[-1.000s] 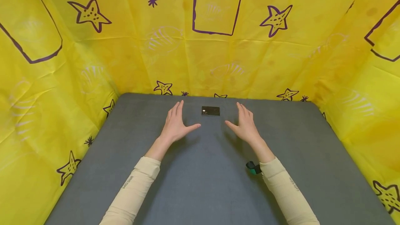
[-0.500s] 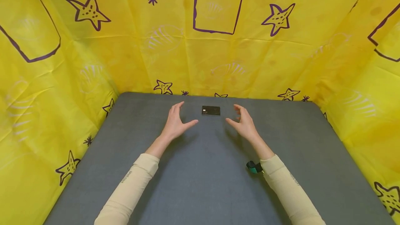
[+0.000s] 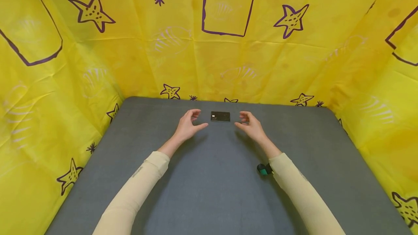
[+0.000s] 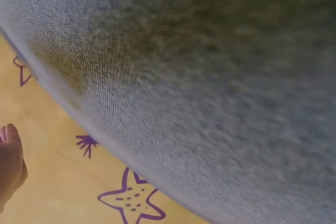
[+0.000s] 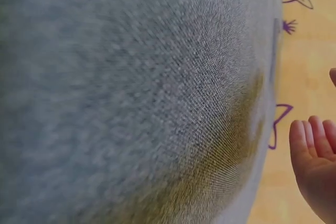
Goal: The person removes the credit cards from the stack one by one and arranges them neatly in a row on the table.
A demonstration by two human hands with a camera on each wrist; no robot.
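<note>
A black bank card with a small chip and the letters VIP lies flat near the far edge of the grey table. To its left hovers my left hand, fingers loosely bent, thumb pointing at the card. My right hand mirrors it on the other side, fingers and thumb curved with a gap between them. Both hands hold nothing and stay apart from the card. In the left wrist view only a bit of a hand shows at the left edge. The right wrist view catches a hand at lower right.
The grey table fills the foreground. Yellow cloth with purple starfish drawings encloses its back and both sides. A dark and green strap sticks out at my right cuff.
The fingers of both hands have gone from nearly straight to loosely bent. Both hands have drawn slightly closer to each other. The card stays where it was.
</note>
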